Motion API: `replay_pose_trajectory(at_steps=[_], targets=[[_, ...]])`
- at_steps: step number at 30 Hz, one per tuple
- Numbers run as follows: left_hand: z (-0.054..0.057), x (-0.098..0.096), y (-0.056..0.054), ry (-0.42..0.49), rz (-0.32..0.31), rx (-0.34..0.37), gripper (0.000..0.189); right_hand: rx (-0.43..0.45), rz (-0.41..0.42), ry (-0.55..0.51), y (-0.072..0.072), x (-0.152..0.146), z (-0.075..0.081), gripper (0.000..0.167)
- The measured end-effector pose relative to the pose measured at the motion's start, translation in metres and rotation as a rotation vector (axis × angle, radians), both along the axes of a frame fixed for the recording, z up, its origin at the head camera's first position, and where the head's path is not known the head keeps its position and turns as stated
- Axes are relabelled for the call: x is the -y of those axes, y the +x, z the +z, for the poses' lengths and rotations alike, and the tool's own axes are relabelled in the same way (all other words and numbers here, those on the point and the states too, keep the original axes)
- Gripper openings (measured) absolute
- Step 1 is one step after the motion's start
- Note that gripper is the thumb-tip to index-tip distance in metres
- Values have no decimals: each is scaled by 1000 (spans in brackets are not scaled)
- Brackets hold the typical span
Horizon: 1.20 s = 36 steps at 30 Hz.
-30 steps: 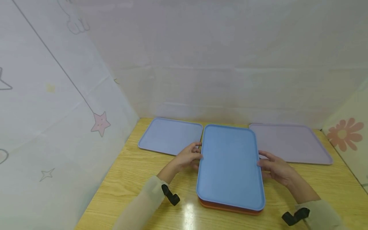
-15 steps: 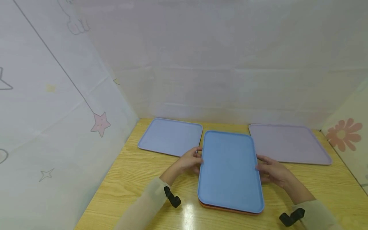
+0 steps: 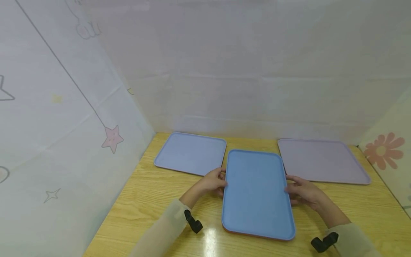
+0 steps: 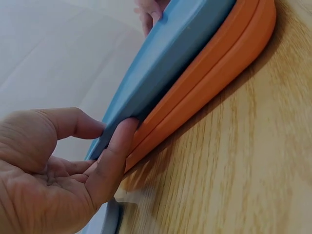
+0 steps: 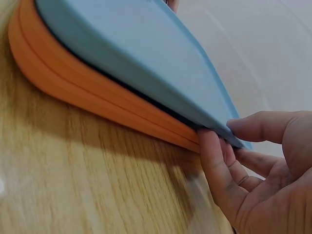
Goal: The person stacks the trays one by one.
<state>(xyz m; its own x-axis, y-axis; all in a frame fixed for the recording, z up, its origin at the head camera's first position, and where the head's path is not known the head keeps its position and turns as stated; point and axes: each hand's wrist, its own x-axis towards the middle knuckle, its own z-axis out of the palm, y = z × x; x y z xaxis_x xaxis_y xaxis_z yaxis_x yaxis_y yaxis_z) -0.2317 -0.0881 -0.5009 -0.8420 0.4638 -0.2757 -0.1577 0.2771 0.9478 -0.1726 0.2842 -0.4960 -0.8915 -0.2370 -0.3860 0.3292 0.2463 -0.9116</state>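
Note:
A blue rectangular tray (image 3: 258, 196) lies lengthwise in front of me, on top of orange trays (image 4: 214, 63) whose layered edges show in both wrist views. My left hand (image 3: 212, 181) pinches the blue tray's left long edge, thumb at the rim and fingers at its side and underneath. On the opposite long edge, my right hand (image 3: 305, 192) holds the same tray, thumb on the rim and fingertips below it. From the head view the orange trays are almost fully hidden under the blue one.
On the wooden table (image 3: 144, 200), a lavender-blue tray (image 3: 192, 151) lies at the back left. A pale purple tray (image 3: 322, 160) is at the back right. A white sheet wall (image 3: 218, 71) rises behind the table, with printed sheets at both sides.
Both hands have brought the blue tray down and slightly toward me, so it now covers more of the orange trays. The two trays at the back stay put.

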Motion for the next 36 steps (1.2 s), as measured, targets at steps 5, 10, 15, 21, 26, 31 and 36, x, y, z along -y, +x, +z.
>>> replay_pose_trajectory(at_steps=[5,10,15,21,26,31,36], targets=[[2,1,0,-16,-5,11,72,-10,3,35,0,1,1,78],[4,2,1,-32,-9,18,72,-15,1,47,-2,1,-2,77],[7,5,1,-56,-16,23,72,-15,0,54,-4,2,-6,79],[6,7,0,-54,-40,38,70,-17,5,48,-3,0,-9,81],[8,8,-2,-74,-58,29,68,-3,0,20,-3,-3,-12,82],[15,16,-4,-85,-74,-9,64,9,-7,9,-2,-4,-15,83],[21,32,-10,-46,-53,-4,63,13,-14,10,-3,-5,-16,83]])
